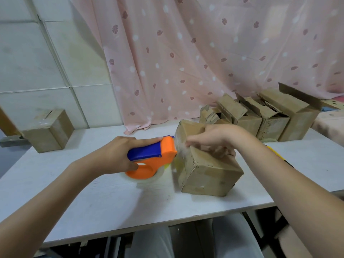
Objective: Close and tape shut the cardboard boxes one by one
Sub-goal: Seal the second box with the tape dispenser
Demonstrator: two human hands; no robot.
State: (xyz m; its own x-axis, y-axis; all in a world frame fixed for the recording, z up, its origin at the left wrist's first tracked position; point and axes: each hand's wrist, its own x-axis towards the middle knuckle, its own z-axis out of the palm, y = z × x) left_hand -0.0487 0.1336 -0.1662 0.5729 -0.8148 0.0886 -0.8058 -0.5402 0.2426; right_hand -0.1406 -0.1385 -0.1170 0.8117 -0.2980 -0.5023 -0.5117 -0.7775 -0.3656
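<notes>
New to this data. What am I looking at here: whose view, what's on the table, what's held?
There is no robot: a person works with bare hands, filmed by one wide-angle camera worn on the head, looking down.

The left hand grips an orange and blue tape dispenser, its front against the side of the cardboard box in the middle of the white table. The right hand lies on top of that box, fingers curled over its top; it is blurred.

A closed box stands far left. A row of open-flapped boxes waits at the back right, before a pink curtain.
</notes>
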